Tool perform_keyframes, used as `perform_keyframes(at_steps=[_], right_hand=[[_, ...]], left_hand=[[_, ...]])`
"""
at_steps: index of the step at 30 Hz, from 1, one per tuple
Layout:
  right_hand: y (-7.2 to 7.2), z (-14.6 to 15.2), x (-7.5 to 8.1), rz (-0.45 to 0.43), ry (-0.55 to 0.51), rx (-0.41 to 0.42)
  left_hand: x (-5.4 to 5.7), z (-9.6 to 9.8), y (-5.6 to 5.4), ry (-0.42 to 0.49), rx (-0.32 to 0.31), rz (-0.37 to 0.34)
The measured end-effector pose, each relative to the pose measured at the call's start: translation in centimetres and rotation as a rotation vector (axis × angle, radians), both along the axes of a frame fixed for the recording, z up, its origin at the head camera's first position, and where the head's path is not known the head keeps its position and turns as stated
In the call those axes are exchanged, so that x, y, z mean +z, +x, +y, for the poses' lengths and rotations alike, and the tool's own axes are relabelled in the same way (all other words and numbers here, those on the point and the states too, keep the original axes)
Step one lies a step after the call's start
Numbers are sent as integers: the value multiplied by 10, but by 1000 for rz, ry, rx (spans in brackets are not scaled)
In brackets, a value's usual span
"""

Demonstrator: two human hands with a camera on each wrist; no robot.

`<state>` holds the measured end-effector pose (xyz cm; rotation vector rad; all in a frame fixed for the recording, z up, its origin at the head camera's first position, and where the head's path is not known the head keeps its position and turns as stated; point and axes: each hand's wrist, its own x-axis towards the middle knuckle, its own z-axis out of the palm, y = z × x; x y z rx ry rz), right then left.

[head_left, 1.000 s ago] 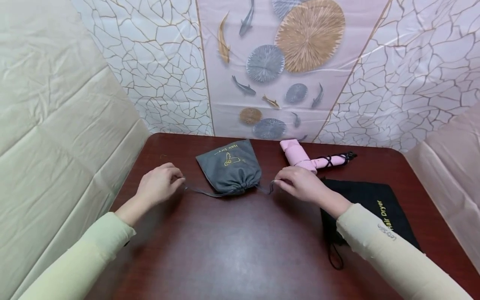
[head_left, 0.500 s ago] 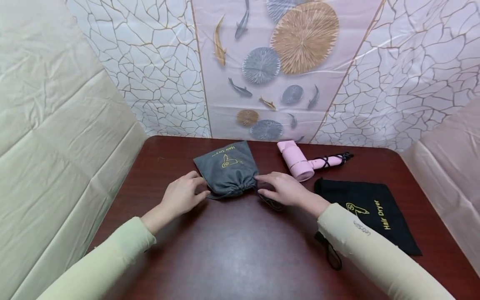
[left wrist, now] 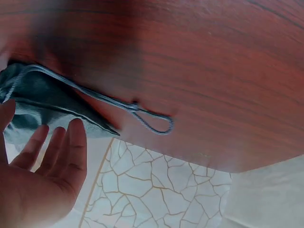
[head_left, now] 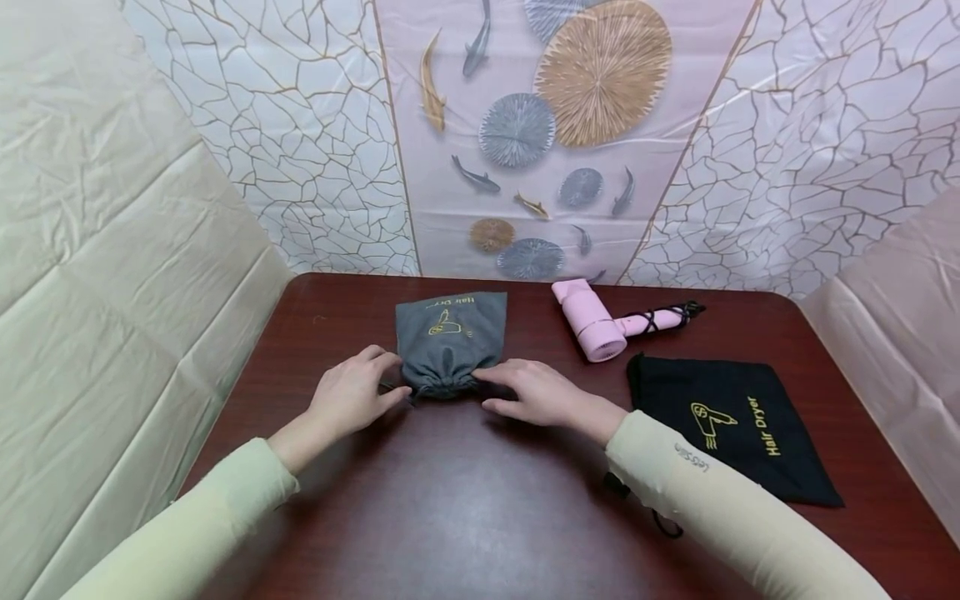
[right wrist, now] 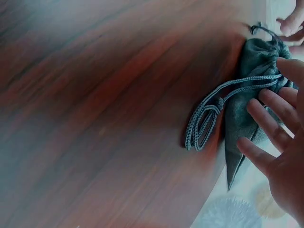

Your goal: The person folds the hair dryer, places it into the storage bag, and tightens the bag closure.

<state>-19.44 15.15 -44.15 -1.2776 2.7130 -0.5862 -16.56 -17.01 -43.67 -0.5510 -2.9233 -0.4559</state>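
Note:
A grey drawstring pouch [head_left: 451, 333] with yellow "Hair Dryer" lettering lies on the table, its gathered neck toward the person. At its left side is my left hand [head_left: 348, 394], fingers loosely extended beside the cloth. My right hand [head_left: 536, 392] touches the pouch near the neck with its fingertips, the fingers fairly straight. In the left wrist view a looped drawstring [left wrist: 102, 98] trails over the tabletop. The right wrist view shows the other knotted drawstring [right wrist: 209, 111] lying folded on the wood below the spread fingers [right wrist: 268, 123].
To the right of the pouch lies a pink hair dryer [head_left: 588, 322] with its black cord wrapped round the handle. A black drawstring pouch [head_left: 738, 425] lies flat on the right, partly under the right forearm. Patterned fabric [head_left: 315, 150] hangs behind the table [head_left: 450, 517].
Both hands let go of the drawstring ends and came inward to the grey pouch. The pouch has since turned straighter and shifted slightly left.

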Motion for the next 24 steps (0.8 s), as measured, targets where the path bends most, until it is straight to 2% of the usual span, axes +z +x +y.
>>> perform_keyframes(at_steps=[5, 11, 17, 24], right_hand=[[6, -5, 7, -4, 32, 51], [10, 15, 28, 22, 43, 76], [11, 53, 46, 43, 101, 7], [12, 94, 62, 48, 121, -120]], left_hand=[[10, -5, 0, -23, 6, -17], [35, -8, -3, -54, -42, -18], [58, -3, -8, -102, -80, -53], [70, 7, -11, -137, -94, -74]])
